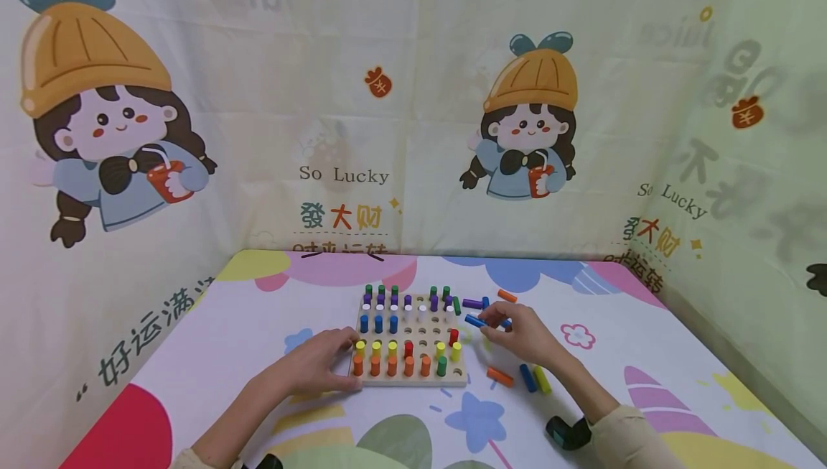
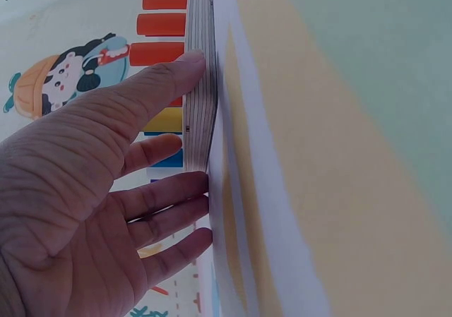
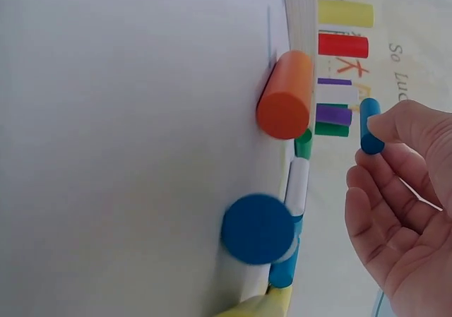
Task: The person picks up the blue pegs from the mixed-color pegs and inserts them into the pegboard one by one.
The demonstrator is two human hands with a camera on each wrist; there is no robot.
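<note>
A wooden pegboard on the table bears rows of coloured pegs, with several bare holes toward its right half. At its left side is my left hand. Seen from the left wrist, the thumb rests on the board's edge and the other fingers extend loosely along its side. Right of the board, my right hand pinches a blue peg between thumb and index finger, raised off the table. The remaining fingers of that hand curve loosely below it. In the front row stand orange pegs and one green peg.
Loose pegs lie right of the board: an orange peg, a blue peg, a yellow peg, a purple peg and a farther orange peg. A printed cloth curtain hangs behind the table.
</note>
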